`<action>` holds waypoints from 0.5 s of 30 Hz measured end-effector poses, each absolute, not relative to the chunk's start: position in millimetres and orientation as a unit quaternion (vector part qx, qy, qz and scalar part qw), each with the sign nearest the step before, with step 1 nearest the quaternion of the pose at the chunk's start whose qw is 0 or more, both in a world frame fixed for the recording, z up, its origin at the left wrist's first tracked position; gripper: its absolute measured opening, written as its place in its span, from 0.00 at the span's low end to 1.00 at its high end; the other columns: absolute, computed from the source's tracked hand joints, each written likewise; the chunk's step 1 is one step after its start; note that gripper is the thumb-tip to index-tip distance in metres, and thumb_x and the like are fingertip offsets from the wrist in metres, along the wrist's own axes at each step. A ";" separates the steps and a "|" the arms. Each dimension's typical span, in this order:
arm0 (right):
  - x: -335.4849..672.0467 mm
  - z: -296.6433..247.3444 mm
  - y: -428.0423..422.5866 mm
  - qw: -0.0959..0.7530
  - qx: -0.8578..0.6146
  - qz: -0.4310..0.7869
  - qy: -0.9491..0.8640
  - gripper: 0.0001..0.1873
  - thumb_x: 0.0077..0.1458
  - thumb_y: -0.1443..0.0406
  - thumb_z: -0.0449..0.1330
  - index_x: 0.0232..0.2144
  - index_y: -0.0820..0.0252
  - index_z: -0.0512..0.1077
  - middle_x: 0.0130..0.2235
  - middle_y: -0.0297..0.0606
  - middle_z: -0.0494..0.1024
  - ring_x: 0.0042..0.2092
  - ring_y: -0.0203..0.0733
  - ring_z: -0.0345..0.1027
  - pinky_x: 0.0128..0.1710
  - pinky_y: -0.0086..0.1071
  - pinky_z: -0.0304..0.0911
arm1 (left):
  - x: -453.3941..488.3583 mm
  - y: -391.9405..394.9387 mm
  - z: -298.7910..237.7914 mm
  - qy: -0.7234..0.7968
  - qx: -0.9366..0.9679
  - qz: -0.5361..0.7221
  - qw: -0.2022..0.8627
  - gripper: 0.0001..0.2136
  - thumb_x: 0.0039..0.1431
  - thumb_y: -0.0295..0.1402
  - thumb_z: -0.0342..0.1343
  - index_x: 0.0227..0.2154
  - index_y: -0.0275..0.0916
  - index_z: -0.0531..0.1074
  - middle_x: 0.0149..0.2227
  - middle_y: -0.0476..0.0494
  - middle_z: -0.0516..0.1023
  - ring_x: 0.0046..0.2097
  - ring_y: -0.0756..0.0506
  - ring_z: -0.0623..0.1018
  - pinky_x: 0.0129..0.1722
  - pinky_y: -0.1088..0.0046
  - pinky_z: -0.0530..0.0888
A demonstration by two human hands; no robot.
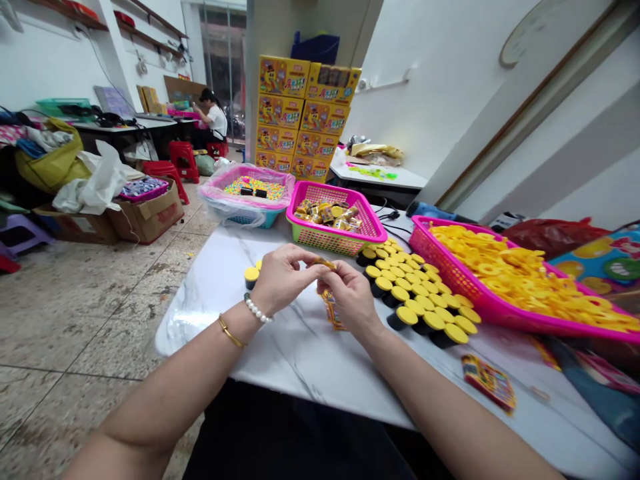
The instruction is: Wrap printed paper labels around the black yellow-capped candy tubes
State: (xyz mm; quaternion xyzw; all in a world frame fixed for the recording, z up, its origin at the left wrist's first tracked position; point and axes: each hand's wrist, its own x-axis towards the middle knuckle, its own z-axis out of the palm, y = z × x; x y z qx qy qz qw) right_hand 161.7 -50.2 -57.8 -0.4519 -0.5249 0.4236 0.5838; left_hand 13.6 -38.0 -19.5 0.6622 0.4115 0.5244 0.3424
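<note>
Above the marbled white table (295, 373), my left hand (285, 277) and my right hand (353, 300) meet, fingers pinched together. Between their fingertips is a small yellow-brown printed wrapper (325, 264), mostly covered. Below the right fingers shows a yellow, red and purple printed packet (333, 312); whether the hand holds it or it lies on the table I cannot tell. Rows of black cups with yellow lids (415, 287) stand right of my right hand. Two similar lidded cups (251, 275) are just behind my left hand.
A pink basket (340, 241) holds wrapped cups; a lined basket (280, 180) holds colourful beads. At right, a large pink basket (450, 267) is heaped with yellow plastic pieces. A stack of printed wrappers (489, 382) lies front right. Yellow cartons (303, 120) are piled behind. Another person (216, 120) sits far left.
</note>
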 end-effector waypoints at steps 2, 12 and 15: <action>162.8 -59.4 -50.4 0.584 -0.432 0.430 -0.535 0.12 0.51 0.58 0.65 0.26 0.59 0.70 0.22 0.29 0.71 0.24 0.32 0.64 0.27 0.28 0.62 | 12.9 -35.7 -18.3 0.404 0.645 0.503 0.410 0.03 0.45 0.29 0.67 0.24 0.36 0.80 0.26 0.47 0.78 0.27 0.52 0.69 0.28 0.76 0.65; 147.2 -54.6 -14.9 0.417 -0.397 0.238 -0.782 0.21 0.52 0.67 0.59 0.50 0.53 0.71 0.52 0.43 0.74 0.46 0.43 0.71 0.40 0.36 0.71 | -25.7 -6.5 -3.3 0.355 0.346 0.564 0.660 0.07 0.44 0.27 0.66 0.25 0.31 0.74 0.25 0.47 0.76 0.17 0.60 0.59 0.14 0.83 0.47; 131.0 -59.3 0.5 0.329 -0.351 0.153 -0.863 0.31 0.48 0.73 0.56 0.56 0.55 0.66 0.58 0.47 0.69 0.55 0.49 0.66 0.49 0.42 0.68 | -28.7 -5.7 -2.1 0.351 0.337 0.559 0.672 0.06 0.45 0.26 0.65 0.26 0.29 0.75 0.21 0.50 0.72 0.16 0.61 0.57 0.13 0.84 0.47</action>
